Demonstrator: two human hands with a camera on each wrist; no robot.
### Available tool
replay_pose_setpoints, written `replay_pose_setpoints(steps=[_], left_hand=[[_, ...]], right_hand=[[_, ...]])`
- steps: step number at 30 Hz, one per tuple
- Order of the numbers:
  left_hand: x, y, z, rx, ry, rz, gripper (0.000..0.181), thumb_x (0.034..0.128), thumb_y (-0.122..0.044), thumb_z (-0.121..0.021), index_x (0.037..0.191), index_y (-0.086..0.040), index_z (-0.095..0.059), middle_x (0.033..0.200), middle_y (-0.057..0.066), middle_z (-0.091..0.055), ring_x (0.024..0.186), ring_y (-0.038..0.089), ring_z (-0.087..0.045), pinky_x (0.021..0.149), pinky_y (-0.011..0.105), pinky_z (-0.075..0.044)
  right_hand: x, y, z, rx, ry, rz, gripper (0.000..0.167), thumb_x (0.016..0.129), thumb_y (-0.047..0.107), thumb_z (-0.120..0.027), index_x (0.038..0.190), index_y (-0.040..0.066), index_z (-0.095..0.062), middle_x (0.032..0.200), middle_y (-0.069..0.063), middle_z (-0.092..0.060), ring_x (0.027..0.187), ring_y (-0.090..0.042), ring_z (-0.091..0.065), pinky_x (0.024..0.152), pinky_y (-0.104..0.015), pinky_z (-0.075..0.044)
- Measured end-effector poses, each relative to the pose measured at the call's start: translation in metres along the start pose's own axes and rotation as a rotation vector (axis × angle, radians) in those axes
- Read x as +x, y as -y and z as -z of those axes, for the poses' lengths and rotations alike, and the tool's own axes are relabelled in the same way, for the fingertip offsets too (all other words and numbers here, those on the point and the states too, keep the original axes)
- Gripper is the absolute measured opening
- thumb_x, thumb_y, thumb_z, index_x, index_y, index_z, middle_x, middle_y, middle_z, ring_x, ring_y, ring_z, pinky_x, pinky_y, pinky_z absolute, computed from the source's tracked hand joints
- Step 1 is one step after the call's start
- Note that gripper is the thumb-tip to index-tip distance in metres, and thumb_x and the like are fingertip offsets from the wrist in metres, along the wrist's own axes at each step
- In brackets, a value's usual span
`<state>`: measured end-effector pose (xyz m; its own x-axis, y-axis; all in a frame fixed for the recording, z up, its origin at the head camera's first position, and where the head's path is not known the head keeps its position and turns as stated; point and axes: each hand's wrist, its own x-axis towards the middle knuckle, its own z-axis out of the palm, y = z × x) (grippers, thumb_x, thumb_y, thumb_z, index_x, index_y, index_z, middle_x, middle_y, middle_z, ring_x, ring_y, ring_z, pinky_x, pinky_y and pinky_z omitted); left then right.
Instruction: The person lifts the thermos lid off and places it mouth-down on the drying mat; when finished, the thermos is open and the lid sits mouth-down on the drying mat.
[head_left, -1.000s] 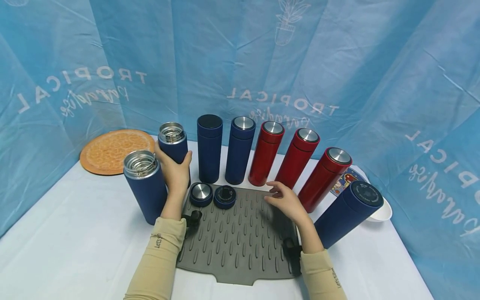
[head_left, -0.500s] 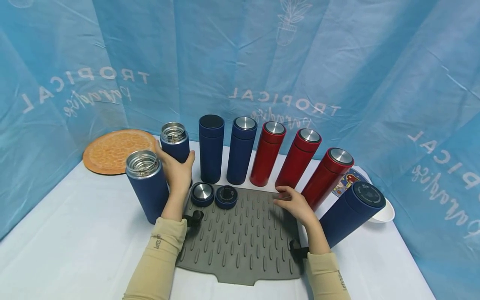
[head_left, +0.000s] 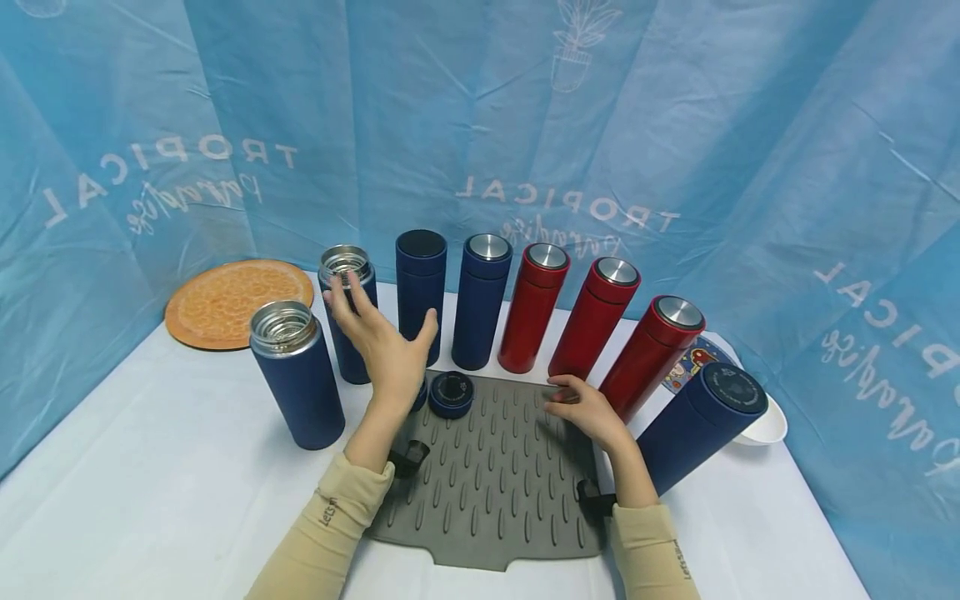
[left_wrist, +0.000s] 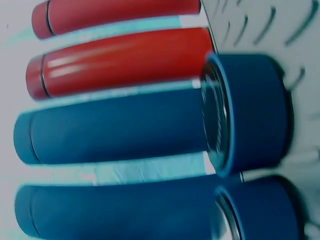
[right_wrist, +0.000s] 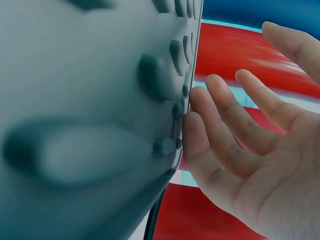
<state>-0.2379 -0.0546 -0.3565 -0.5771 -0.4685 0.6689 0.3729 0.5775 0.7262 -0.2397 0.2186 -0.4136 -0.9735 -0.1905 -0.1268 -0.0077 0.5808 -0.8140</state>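
My left hand [head_left: 393, 358] is spread with nothing in it, in front of an uncapped blue thermos [head_left: 351, 350] with a bare steel neck. Left of that stands another uncapped blue thermos [head_left: 300, 392]. Two blue lids lie on the grey ridged mat [head_left: 495, 467]. The dark-topped lid [head_left: 452, 400] is in plain sight; the silver-topped lid [left_wrist: 270, 212] is mostly behind my left wrist in the head view. Over the mat's right side, my right hand [head_left: 592, 414] has loosely bent fingers and holds nothing. In the right wrist view its fingertips [right_wrist: 196, 131] appear close to the mat.
Two capped blue thermoses, a dark-topped one [head_left: 422, 292] and a silver-topped one [head_left: 480, 308], stand behind the mat. Three red thermoses [head_left: 532, 317] continue the row. Another blue thermos [head_left: 693, 433] stands right, before a white bowl [head_left: 768, 425]. An orange round board [head_left: 232, 304] lies back left.
My left hand has let go of the back uncapped thermos and moved right and toward me, now covering the silver-topped lid. The right hand has shifted slightly right.
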Motion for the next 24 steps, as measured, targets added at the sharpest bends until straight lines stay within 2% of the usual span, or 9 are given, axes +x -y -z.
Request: replay_pose_setpoints(steps=[2, 4, 7, 10, 17, 24], left_hand=[[-0.003, -0.005, -0.002, -0.031, 0.054, -0.054, 0.097, 0.0774, -0.021, -0.074, 0.146, -0.007, -0.006, 0.149, 0.021, -0.002, 0.14, 0.033, 0.002, 0.111, 0.048, -0.013], [-0.005, -0.008, -0.004, -0.066, 0.123, -0.065, 0.098, 0.0778, -0.023, -0.073, 0.146, -0.008, -0.005, 0.15, 0.019, -0.001, 0.14, 0.031, -0.004, 0.109, 0.05, -0.02], [-0.007, -0.009, -0.006, -0.11, 0.229, -0.034, 0.099, 0.0784, -0.026, -0.073, 0.147, -0.01, -0.003, 0.151, 0.014, 0.0, 0.14, 0.028, -0.009, 0.104, 0.052, -0.028], [-0.006, -0.006, -0.009, -0.126, 0.305, 0.015, 0.102, 0.079, -0.028, -0.072, 0.148, -0.012, 0.001, 0.151, 0.012, 0.001, 0.14, 0.029, -0.005, 0.103, 0.054, -0.028], [0.002, 0.006, -0.016, -0.121, 0.41, 0.121, 0.102, 0.0815, -0.027, -0.07, 0.148, -0.013, 0.007, 0.15, 0.017, 0.002, 0.139, 0.034, -0.004, 0.105, 0.055, -0.024], [0.011, 0.019, -0.026, -0.079, 0.454, 0.208, 0.104, 0.0825, -0.028, -0.069, 0.147, -0.016, 0.012, 0.15, 0.018, 0.001, 0.138, 0.038, -0.007, 0.104, 0.055, -0.026]], right_hand=[[0.0, 0.0, 0.0, 0.0, 0.005, 0.0, 0.046, 0.084, 0.016, -0.066, 0.126, 0.005, -0.052, 0.111, -0.016, -0.059, 0.104, -0.028, -0.055, 0.081, -0.04, -0.048], [0.0, 0.001, 0.0, -0.002, 0.008, -0.002, 0.045, 0.084, 0.016, -0.066, 0.125, 0.004, -0.053, 0.11, -0.015, -0.059, 0.104, -0.028, -0.055, 0.081, -0.039, -0.048], [0.0, 0.001, 0.0, -0.003, 0.008, -0.009, 0.045, 0.084, 0.016, -0.066, 0.125, 0.004, -0.053, 0.109, -0.014, -0.06, 0.104, -0.027, -0.056, 0.08, -0.039, -0.048], [0.0, 0.0, 0.0, -0.004, 0.012, -0.019, 0.046, 0.084, 0.017, -0.066, 0.126, 0.004, -0.053, 0.108, -0.014, -0.06, 0.104, -0.027, -0.056, 0.08, -0.039, -0.048], [0.0, -0.003, 0.0, -0.014, 0.015, -0.017, 0.047, 0.083, 0.018, -0.067, 0.126, 0.004, -0.053, 0.105, -0.012, -0.06, 0.101, -0.025, -0.055, 0.078, -0.037, -0.048], [0.0, -0.003, 0.001, -0.012, 0.015, -0.015, 0.048, 0.083, 0.018, -0.067, 0.126, 0.004, -0.052, 0.104, -0.011, -0.06, 0.099, -0.024, -0.055, 0.077, -0.036, -0.047]])
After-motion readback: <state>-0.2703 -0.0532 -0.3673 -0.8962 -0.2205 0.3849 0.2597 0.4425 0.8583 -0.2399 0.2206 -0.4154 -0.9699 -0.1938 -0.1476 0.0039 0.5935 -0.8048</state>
